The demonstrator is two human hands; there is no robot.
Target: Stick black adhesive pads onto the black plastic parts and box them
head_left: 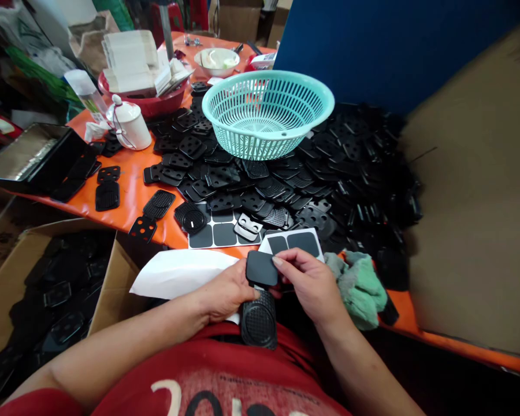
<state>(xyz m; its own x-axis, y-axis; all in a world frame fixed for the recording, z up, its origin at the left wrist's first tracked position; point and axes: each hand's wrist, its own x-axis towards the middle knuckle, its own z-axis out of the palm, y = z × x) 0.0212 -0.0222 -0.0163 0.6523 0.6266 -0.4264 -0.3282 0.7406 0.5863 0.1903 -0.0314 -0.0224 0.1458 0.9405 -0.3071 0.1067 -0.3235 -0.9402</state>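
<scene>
My left hand (227, 293) grips a black hinged plastic part (259, 320) close to my red shirt. A smooth dark square pad (261, 268) lies over the part's upper half, and the ridged lower half with a round pattern hangs beneath. At the pad's right edge, my right hand (314, 283) pinches with thumb and index finger. Just beyond my hands are a sheet of dark square pads (303, 245) and another such sheet (224, 234) with a metallic piece (247, 227) on it. White paper (177, 271) extends beside my left hand.
A turquoise basket (268, 115) rests on a large heap of black parts (351, 173). A green cloth (361, 289) lies right of my hands. An open carton (101, 283) of black parts stands left; a white lidded cup (131, 124) stands on the orange table (127, 199).
</scene>
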